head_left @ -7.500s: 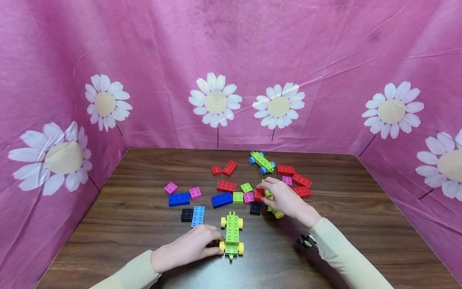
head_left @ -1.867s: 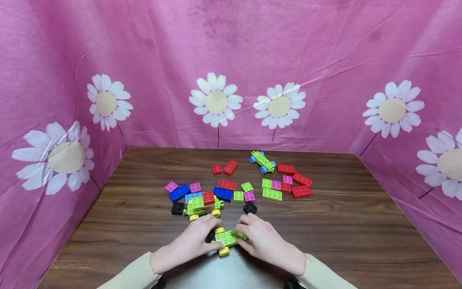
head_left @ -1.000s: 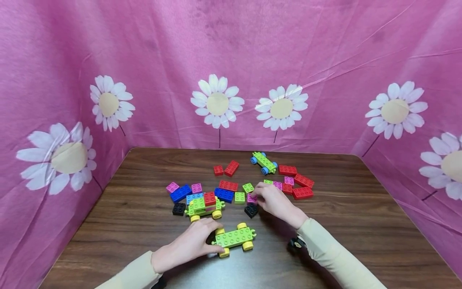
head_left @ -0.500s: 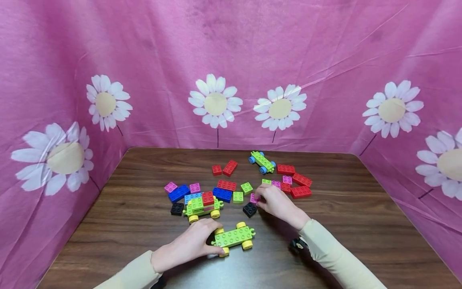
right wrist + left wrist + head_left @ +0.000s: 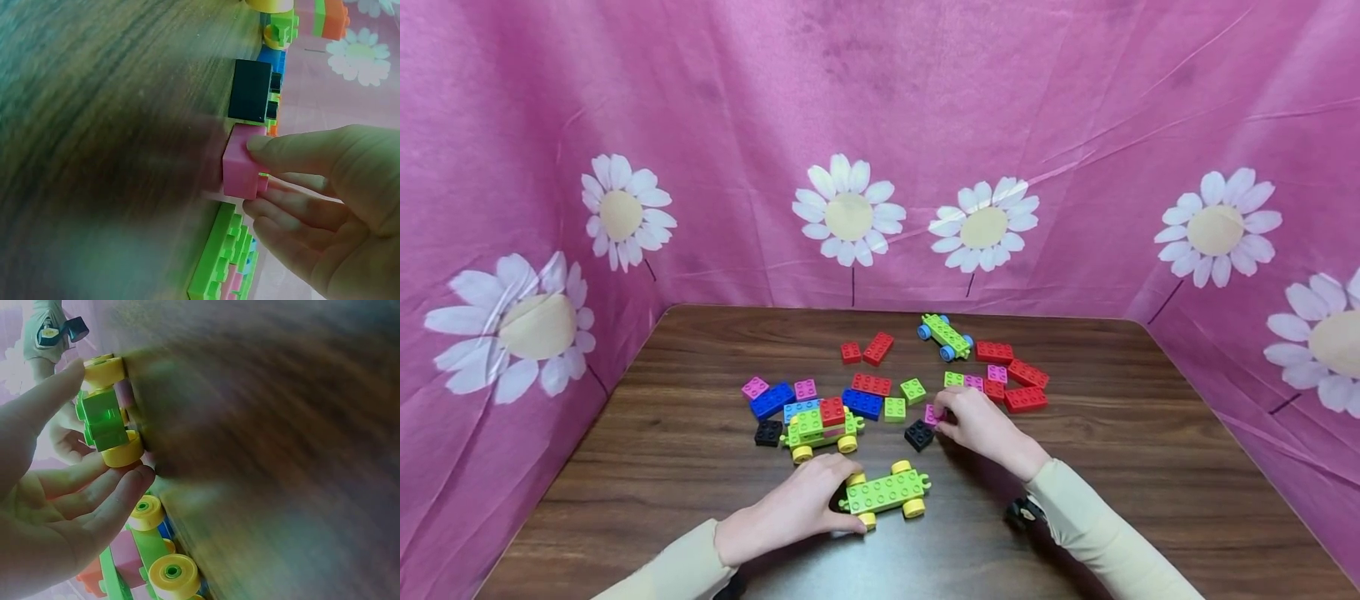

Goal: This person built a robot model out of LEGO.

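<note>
My left hand (image 5: 797, 508) grips the rear yellow wheels of a flat lime-green toy car base (image 5: 883, 492), thumb on one wheel and fingers on the other; the left wrist view shows this base (image 5: 103, 415) end-on. My right hand (image 5: 983, 425) pinches a small pink brick (image 5: 930, 415) between thumb and fingers. In the right wrist view the pink brick (image 5: 240, 161) is close to the table, beside a black brick (image 5: 250, 90). Behind my left hand stands a second yellow-wheeled car (image 5: 822, 433), stacked with green, pink and red bricks.
Blue bricks (image 5: 862, 404) and lime bricks (image 5: 895, 409) lie mid-table. Several red bricks (image 5: 1027, 398) are grouped at the right. A blue-wheeled car base (image 5: 945, 336) stands far back. Pink flowered cloth (image 5: 880, 108) hangs behind the brown table (image 5: 1112, 467).
Since the oldest frame, the flat base has turned sideways and the stacked car stands left of centre. My right hand left the base, took the pink brick and drew it slightly rightward.
</note>
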Motion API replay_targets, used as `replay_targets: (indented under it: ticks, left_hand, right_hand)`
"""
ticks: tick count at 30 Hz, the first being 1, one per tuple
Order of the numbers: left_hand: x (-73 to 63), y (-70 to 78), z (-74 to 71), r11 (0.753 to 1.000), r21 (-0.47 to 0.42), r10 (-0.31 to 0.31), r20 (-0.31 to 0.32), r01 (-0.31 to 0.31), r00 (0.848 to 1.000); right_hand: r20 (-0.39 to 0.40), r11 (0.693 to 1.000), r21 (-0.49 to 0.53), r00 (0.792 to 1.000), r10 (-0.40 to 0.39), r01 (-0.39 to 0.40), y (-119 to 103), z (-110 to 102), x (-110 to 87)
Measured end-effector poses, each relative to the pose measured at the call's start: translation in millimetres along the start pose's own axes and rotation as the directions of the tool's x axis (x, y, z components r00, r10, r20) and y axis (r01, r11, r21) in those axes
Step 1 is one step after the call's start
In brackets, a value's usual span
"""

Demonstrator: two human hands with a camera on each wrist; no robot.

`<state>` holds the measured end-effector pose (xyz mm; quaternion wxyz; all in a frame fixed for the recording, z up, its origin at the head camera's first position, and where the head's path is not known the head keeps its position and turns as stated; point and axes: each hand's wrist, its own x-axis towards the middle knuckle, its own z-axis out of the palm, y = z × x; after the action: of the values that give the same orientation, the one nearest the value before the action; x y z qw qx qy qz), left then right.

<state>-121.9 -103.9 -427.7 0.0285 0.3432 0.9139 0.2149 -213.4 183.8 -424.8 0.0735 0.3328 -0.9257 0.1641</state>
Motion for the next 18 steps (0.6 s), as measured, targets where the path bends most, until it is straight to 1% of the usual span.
replay_targets:
  ticks: [3, 7, 9, 11, 13, 18]
  left_hand:
    - [0.6, 0.8, -0.6, 1.0, -0.001, -0.016, 0.018, 0.016, 1.0]
    - [1.0, 1.5, -1.7, 1.0, 0.002, -0.014, 0.022, 0.014, 1.0]
    - [1.3, 1.7, -2.1, 1.0, 0.003, -0.011, 0.021, 0.011, 1.0]
    - [1.3, 1.5, -2.5, 1.0, 0.004, -0.008, 0.02, 0.008, 1.0]
    - [1.5, 1.3, -2.4, 1.0, 0.005, -0.005, 0.019, 0.005, 1.0]
    - [2.1, 0.8, -1.7, 1.0, 0.004, 0.008, 0.014, -0.008, 1.0]
  right_hand:
    - [-0.019, 1.0, 0.004, 1.0, 0.004, -0.004, -0.9, -3.6, -1.1]
    - [-0.047, 1.0, -0.005, 0.999, 0.002, -0.002, -7.0, -12.2, -2.2]
    - [-0.055, 1.0, -0.012, 0.998, -0.017, 0.016, -12.7, -16.4, -3.0]
    - [-0.063, 0.999, -0.018, 0.997, -0.05, 0.049, -19.8, -19.4, -4.0]
    - [-0.075, 0.995, -0.017, 0.992, -0.1, 0.099, -28.3, -21.2, -5.8]
    - [-0.107, 0.976, 0.002, 0.971, -0.215, 0.216, -52.3, -20.8, -14.0]
